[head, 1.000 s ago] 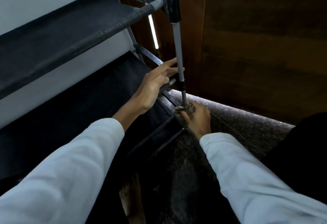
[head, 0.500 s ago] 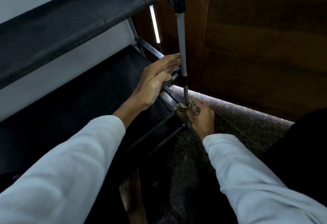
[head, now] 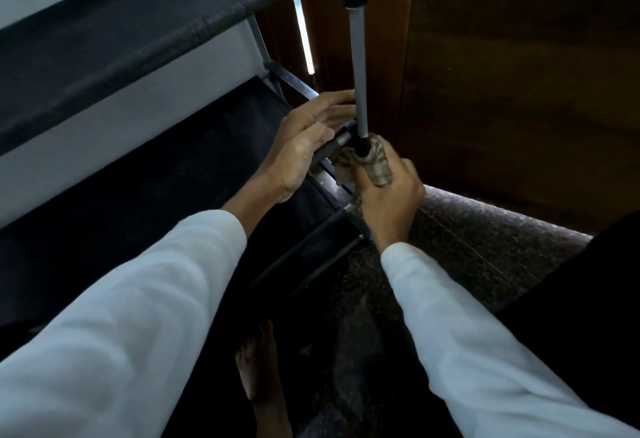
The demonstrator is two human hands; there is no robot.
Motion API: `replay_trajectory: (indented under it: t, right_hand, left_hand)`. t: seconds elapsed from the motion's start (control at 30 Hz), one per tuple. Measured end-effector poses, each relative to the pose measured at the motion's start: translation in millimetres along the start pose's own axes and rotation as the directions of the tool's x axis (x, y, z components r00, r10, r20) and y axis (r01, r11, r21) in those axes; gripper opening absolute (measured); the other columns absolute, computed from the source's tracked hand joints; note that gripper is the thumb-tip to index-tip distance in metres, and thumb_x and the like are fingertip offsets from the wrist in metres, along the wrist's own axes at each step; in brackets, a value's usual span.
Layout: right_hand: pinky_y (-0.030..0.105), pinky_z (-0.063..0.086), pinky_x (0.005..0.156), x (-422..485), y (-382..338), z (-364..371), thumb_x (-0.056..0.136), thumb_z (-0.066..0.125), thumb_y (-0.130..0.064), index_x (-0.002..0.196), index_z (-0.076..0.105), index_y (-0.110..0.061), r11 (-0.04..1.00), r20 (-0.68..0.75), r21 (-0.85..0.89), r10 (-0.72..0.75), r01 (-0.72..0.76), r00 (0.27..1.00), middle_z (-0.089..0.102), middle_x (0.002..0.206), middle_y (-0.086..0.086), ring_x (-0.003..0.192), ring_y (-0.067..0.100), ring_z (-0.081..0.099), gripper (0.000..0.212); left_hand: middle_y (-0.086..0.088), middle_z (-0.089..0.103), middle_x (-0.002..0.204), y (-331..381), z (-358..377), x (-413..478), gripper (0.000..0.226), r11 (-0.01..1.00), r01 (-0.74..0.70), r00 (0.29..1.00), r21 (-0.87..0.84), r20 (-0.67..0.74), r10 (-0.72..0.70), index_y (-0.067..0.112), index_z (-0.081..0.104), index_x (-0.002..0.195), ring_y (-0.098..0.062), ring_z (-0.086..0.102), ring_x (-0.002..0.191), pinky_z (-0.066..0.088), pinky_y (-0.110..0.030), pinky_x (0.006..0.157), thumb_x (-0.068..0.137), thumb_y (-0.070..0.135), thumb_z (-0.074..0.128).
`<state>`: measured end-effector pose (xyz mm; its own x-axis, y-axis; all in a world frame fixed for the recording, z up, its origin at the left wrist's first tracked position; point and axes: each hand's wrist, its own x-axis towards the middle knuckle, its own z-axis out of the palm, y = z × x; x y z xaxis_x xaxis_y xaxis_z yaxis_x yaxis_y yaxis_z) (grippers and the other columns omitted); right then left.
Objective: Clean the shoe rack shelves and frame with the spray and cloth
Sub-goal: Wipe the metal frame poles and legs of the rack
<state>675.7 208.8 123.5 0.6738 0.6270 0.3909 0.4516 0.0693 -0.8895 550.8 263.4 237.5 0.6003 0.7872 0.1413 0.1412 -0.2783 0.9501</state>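
Observation:
The shoe rack has a dark fabric upper shelf point(head: 145, 25), a dark lower shelf point(head: 166, 174) and a silver upright pole point(head: 358, 67) at its front right corner. My right hand point(head: 389, 195) grips a patterned cloth point(head: 375, 162) wrapped around the foot of that pole at the black joint. My left hand point(head: 308, 139) lies flat with fingers straight on the lower side rail next to the pole, touching the frame. No spray bottle is in view.
A brown wooden panel point(head: 502, 84) stands right behind the pole. The speckled dark stone floor point(head: 460, 240) runs to the right of the rack. A bare foot point(head: 261, 365) rests on the floor below the lower shelf.
My right hand has slid the cloth up the pole from the bottom shelf corner to the joint by the lower rail. My left hand has stayed on the rail, shifting slightly toward the pole.

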Motion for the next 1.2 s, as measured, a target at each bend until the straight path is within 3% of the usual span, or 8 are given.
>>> replay_trajectory:
  t: [0.2, 0.47, 0.63, 0.7, 0.8, 0.97, 1.07, 1.2]
  right_hand:
    - [0.022, 0.040, 0.071, -18.0, 60.4, -0.1, 0.082, 0.071, -0.055, 0.107, 0.069, -0.035, 0.978, 0.268, -0.189, 0.136, -0.087, 0.954, 0.065, 0.088, -0.002, 0.085, 0.018, 0.063, 0.032]
    - [0.011, 0.034, 0.077, -38.4, 76.9, 0.1, 0.087, 0.072, -0.039, 0.124, 0.065, -0.033, 0.980, 0.248, -0.105, 0.190, -0.169, 0.950, 0.057, 0.098, 0.001, 0.088, 0.008, 0.051, 0.038]
    - [0.023, 0.039, 0.080, -48.7, 90.0, 9.1, 0.082, 0.071, -0.040, 0.126, 0.060, -0.030, 0.953, 0.226, -0.121, 0.300, -0.279, 0.927, 0.061, 0.107, 0.004, 0.099, 0.015, 0.055, 0.046]
    - [0.023, 0.040, 0.080, -51.3, 90.5, 13.3, 0.081, 0.071, -0.038, 0.126, 0.060, -0.029, 0.944, 0.203, -0.108, 0.328, -0.312, 0.923, 0.060, 0.107, 0.003, 0.097, 0.013, 0.053, 0.048]
    - [0.030, 0.047, 0.082, -58.1, 94.1, 17.1, 0.079, 0.073, -0.036, 0.123, 0.063, -0.022, 0.935, 0.149, -0.095, 0.354, -0.343, 0.923, 0.059, 0.103, 0.006, 0.092, 0.016, 0.055, 0.047]
    - [0.027, 0.047, 0.076, -69.2, 132.4, 9.6, 0.086, 0.064, -0.056, 0.121, 0.062, -0.032, 0.930, 0.306, -0.233, 0.349, -0.285, 0.886, 0.065, 0.100, -0.002, 0.090, 0.015, 0.061, 0.042]
    - [0.031, 0.053, 0.081, -68.2, 153.3, 9.9, 0.088, 0.062, -0.060, 0.115, 0.065, -0.027, 0.932, 0.347, -0.239, 0.343, -0.272, 0.873, 0.073, 0.097, -0.003, 0.093, 0.016, 0.068, 0.042]
    - [0.041, 0.053, 0.084, -57.3, 159.0, 16.7, 0.087, 0.068, -0.044, 0.122, 0.064, -0.019, 0.891, 0.413, -0.370, 0.413, -0.265, 0.812, 0.071, 0.106, 0.008, 0.097, 0.031, 0.066, 0.043]
  left_hand:
    - [-0.017, 0.060, 0.135, 1.3, 5.4, -1.8, 0.057, 0.999, -0.041, 0.999, 0.026, 0.020, 0.041, -0.001, 0.049, 0.139, -0.023, 0.055, 0.131, 0.041, -0.047, 0.114, 0.084, 0.001, 0.039]
    - [-0.015, 0.055, 0.139, -1.6, 21.4, -13.2, 0.063, 0.984, -0.161, 0.982, 0.081, -0.092, 0.168, 0.001, 0.047, 0.141, -0.021, 0.052, 0.133, 0.042, -0.044, 0.113, 0.079, -0.009, 0.044]
    - [-0.017, 0.057, 0.102, -33.1, 52.2, -51.7, 0.023, 0.816, -0.313, 0.810, 0.487, -0.312, 0.497, -0.009, 0.060, 0.102, -0.026, 0.057, 0.093, 0.051, -0.039, 0.076, 0.080, -0.012, 0.056]
    - [-0.013, 0.059, 0.093, -55.7, 65.4, -65.3, 0.014, 0.839, -0.274, 0.859, 0.471, -0.273, 0.434, -0.006, 0.060, 0.095, -0.024, 0.058, 0.083, 0.049, -0.040, 0.069, 0.085, -0.014, 0.056]
    - [-0.007, 0.064, 0.105, -89.5, 77.0, -71.0, 0.021, 0.933, -0.084, 0.934, 0.351, -0.298, 0.196, 0.002, 0.062, 0.110, -0.018, 0.064, 0.095, 0.055, -0.043, 0.079, 0.091, -0.006, 0.056]
    - [-0.005, 0.054, 0.143, -120.9, 71.5, -46.3, 0.044, 0.976, 0.217, 0.944, 0.010, -0.257, -0.207, 0.013, 0.055, 0.138, -0.008, 0.052, 0.130, 0.044, -0.020, 0.103, 0.096, 0.005, 0.046]
    - [-0.003, 0.052, 0.147, -137.6, 68.8, -28.1, 0.054, 0.942, 0.309, 0.932, -0.130, -0.157, -0.327, 0.024, 0.055, 0.137, -0.010, 0.047, 0.136, 0.037, -0.028, 0.115, 0.085, 0.009, 0.046]
    - [0.003, 0.059, 0.138, -152.5, 66.2, -10.8, 0.055, 0.948, 0.292, 0.956, 0.125, -0.023, -0.292, 0.024, 0.058, 0.137, -0.007, 0.050, 0.131, 0.037, -0.038, 0.117, 0.089, 0.000, 0.046]
